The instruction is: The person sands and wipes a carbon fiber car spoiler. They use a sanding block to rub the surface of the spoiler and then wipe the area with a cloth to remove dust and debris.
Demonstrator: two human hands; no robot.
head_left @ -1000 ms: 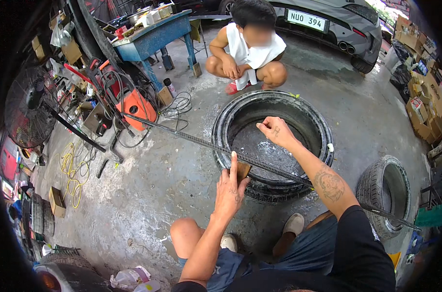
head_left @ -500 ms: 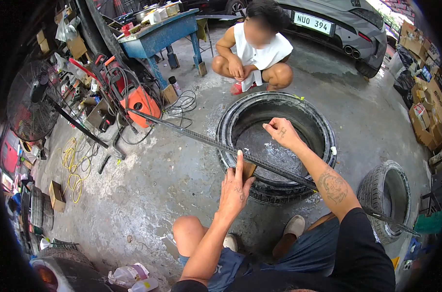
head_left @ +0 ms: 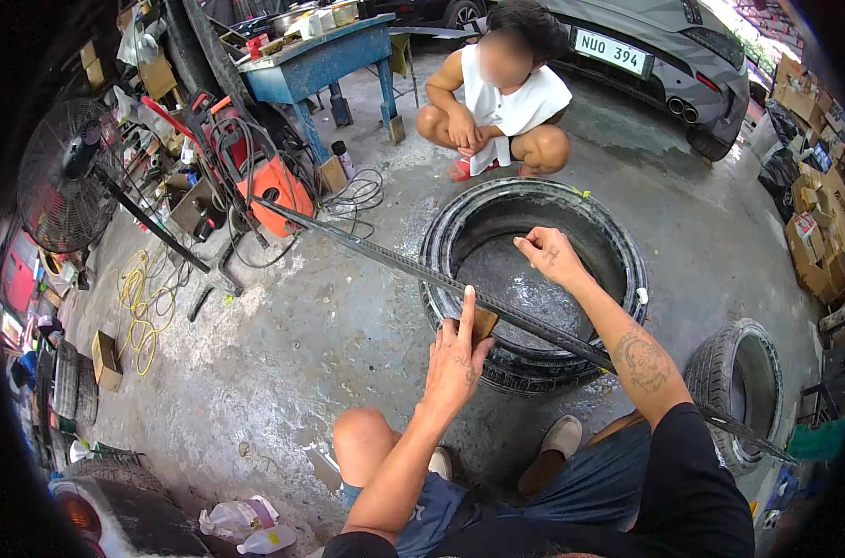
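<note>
A long, thin dark strip (head_left: 399, 264) runs slantwise across the view, over the near part of a large tire (head_left: 632, 242) lying flat on the floor. My left hand (head_left: 453, 361) is at the strip's near side, its index fingertip resting on it. Between that finger and the thumb shows a small brown block (head_left: 484, 325), which the hand grips; part of it is hidden. Beyond the strip, over the tire's opening, I hold my right hand (head_left: 554, 257) with thumb and fingers pinched together. Whatever the pinch holds, if anything, is too small to make out.
A person (head_left: 501, 112) in a white top squats beyond the tire. Another tire (head_left: 711, 367) stands at the right, under the strip's end. An orange machine (head_left: 283, 200) with cables, a fan (head_left: 64, 181) and a blue table (head_left: 334, 65) stand left; a grey car (head_left: 664, 56) is behind.
The whole view has shifted slightly, so things sit a little further right. Both hands keep nearly the same pose at the strip and over the tire.
</note>
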